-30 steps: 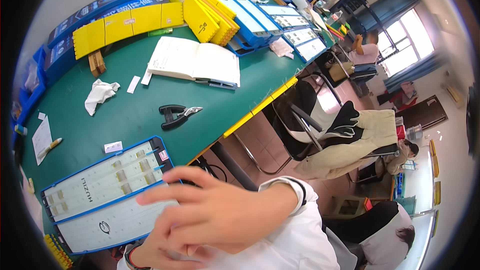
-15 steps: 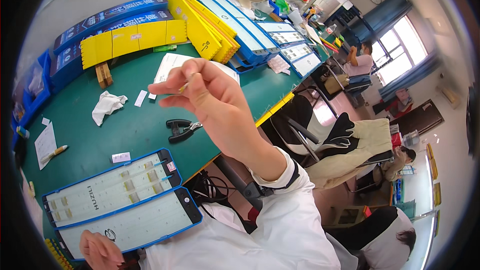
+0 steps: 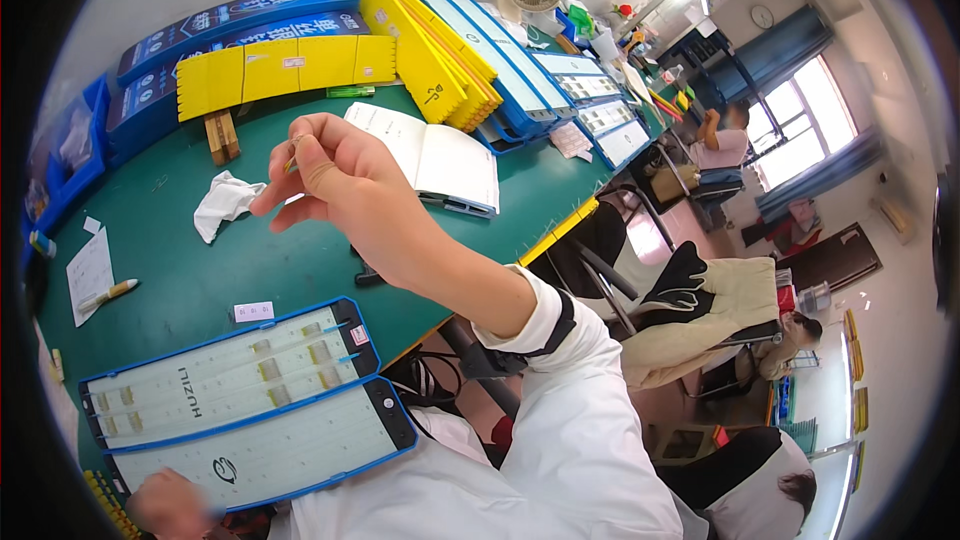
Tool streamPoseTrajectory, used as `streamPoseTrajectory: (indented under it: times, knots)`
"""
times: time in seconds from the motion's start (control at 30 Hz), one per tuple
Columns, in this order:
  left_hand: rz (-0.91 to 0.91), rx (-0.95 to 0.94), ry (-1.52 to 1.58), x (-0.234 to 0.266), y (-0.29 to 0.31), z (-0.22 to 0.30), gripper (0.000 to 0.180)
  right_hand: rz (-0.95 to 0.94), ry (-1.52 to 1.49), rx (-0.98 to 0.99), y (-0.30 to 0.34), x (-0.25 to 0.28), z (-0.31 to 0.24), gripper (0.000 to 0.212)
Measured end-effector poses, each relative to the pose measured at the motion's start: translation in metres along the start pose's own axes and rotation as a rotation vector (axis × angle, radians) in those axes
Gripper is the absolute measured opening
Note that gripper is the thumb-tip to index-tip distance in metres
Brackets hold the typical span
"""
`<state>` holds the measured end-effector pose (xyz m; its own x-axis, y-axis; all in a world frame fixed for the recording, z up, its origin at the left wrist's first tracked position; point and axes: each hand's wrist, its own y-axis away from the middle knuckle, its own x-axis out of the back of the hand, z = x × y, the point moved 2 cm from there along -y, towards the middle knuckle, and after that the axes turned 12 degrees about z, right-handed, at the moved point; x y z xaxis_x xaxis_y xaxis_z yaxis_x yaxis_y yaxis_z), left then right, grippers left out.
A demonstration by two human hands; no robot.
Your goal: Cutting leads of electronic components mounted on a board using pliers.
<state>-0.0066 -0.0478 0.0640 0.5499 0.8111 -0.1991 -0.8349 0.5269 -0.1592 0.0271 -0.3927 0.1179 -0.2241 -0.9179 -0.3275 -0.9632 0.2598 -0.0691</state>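
Observation:
My right hand (image 3: 345, 180) is raised over the green table. Its thumb and fingertips pinch something tiny and yellowish, too small to name. Beneath my right wrist, a black-handled tool (image 3: 368, 272) is mostly hidden. At the lower left my left hand (image 3: 172, 506) is smeared by motion beside the near edge of an open blue-framed case (image 3: 300, 455); its fingers cannot be read. Several small yellowish bundles (image 3: 270, 370) lie in rows under clear strips in the case's far half. A crumpled white cloth (image 3: 226, 204) rests just left of my right fingertips.
Behind stand yellow boards (image 3: 270, 75), blue boxes (image 3: 240, 15) and stacked cases (image 3: 490, 50). An open notebook (image 3: 455, 165) lies past my right wrist. A pen (image 3: 110, 295) on paper is at left. Chairs (image 3: 690, 310) and other people (image 3: 720, 140) are to the right.
My right hand has moved left toward the cloth, still pinching. It now covers small paper slips and most of the black-handled tool. My left hand has shifted left and down. The view has shifted slightly.

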Motion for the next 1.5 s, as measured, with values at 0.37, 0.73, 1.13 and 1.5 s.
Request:
streamPoseTrajectory:
  times: [0.37,0.73,1.13,1.5]
  knots:
    - [0.158,0.555,-0.505,0.005,-0.004,-0.005,0.023,0.128,0.093,-0.202,-0.026,0.002,0.032,0.019]
    - [0.630,-0.164,-0.254,0.033,-0.004,-0.021,0.019,0.154,0.161,-0.204,-0.041,0.002,0.047,0.017]
    - [0.724,0.085,-0.612,0.072,0.022,-0.061,0.019,0.009,1.264,0.356,-0.054,0.009,0.055,0.010]
    - [0.609,0.188,-0.509,-0.004,0.009,-0.056,0.018,-0.747,0.663,0.034,0.046,-0.103,0.070,0.009]
